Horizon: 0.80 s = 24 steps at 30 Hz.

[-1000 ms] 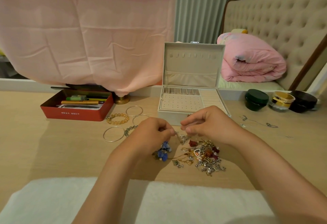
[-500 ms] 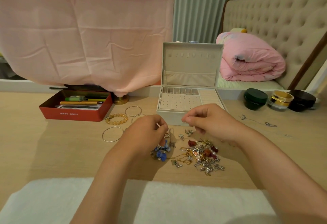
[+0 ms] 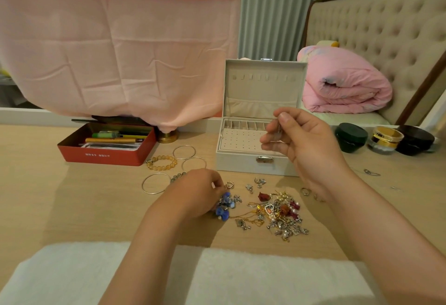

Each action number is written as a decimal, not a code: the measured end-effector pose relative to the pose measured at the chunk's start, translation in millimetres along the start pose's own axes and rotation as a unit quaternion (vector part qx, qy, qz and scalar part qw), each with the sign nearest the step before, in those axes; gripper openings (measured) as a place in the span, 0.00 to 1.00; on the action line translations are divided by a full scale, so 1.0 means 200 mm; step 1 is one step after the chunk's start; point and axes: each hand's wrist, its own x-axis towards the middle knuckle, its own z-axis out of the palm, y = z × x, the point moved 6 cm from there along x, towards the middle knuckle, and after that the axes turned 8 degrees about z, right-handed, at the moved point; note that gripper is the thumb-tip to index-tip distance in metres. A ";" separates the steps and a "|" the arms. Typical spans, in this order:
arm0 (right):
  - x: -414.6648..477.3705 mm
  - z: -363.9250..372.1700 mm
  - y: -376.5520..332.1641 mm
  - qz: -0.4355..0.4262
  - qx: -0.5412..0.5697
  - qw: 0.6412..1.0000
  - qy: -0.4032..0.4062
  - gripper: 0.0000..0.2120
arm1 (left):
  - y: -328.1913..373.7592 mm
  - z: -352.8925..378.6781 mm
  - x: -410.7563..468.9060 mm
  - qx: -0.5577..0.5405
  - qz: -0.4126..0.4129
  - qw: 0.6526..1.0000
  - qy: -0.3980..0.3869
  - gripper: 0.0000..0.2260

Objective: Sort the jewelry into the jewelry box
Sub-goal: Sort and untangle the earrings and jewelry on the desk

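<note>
A cream jewelry box point(image 3: 243, 161) stands open on the wooden table, lid upright. My right hand point(image 3: 304, 140) hovers over its front right part and pinches a small silvery earring point(image 3: 279, 129) between thumb and fingers. My left hand point(image 3: 195, 191) rests on the table with fingers curled at a blue flower piece point(image 3: 223, 207); I cannot tell whether it holds it. A tangled heap of small jewelry point(image 3: 280, 215) lies in front of the box. Bangles point(image 3: 155, 183) and a yellow bead bracelet point(image 3: 161, 162) lie to the left.
A red tin point(image 3: 106, 154) with pens sits at the left. Three jars point(image 3: 351, 137) stand right of the box, with a thin chain point(image 3: 371, 172) nearby. A white towel point(image 3: 60, 278) covers the near edge. Pink cloth hangs behind.
My right hand has lifted away from the heap and up over the box with the earring. My left hand has dropped to the table by the blue piece.
</note>
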 end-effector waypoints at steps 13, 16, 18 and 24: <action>-0.02 0.04 0.02 -0.005 -0.295 0.950 -0.104 0.06 | 0.33 0.01 -0.04 -0.551 0.096 0.829 0.003 0.13; 0.00 -0.03 0.04 0.019 -0.325 0.940 -0.103 0.07 | 0.30 0.04 -0.04 -0.522 0.082 0.849 -0.022 0.14; -0.01 -0.08 0.05 0.044 -0.351 0.930 -0.104 0.10 | 0.28 0.03 -0.04 -0.485 0.076 0.871 -0.010 0.13; -0.08 -0.31 0.08 0.109 -0.430 0.887 -0.129 0.08 | 0.37 0.02 0.00 -0.293 0.098 0.951 0.001 0.10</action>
